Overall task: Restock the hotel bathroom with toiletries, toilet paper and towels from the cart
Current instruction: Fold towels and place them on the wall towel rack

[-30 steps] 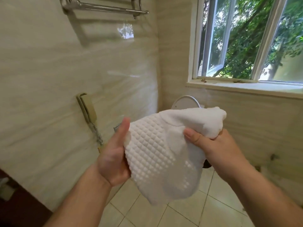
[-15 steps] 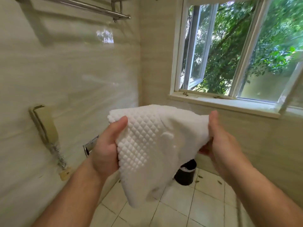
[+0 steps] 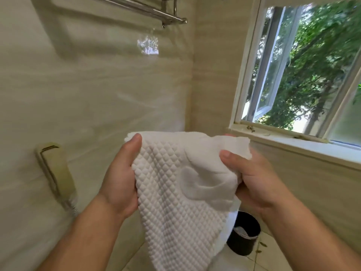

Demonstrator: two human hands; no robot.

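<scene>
Head view: left hand point(image 3: 121, 177) and right hand point(image 3: 254, 180) each grip a top corner of the white waffle towel point(image 3: 175, 192), long axis hanging down between them. Well above, left-forward of the hands: chrome towel rack point(image 3: 160, 14); left hand judged nearer.

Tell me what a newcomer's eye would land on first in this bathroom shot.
First the white waffle towel in the centre, gripped at its upper corners by the left hand and the right hand, its lower end hanging free. Next the open window at upper right, full of green trees. Then the chrome towel rack on the wall at the top, above the towel.
</scene>
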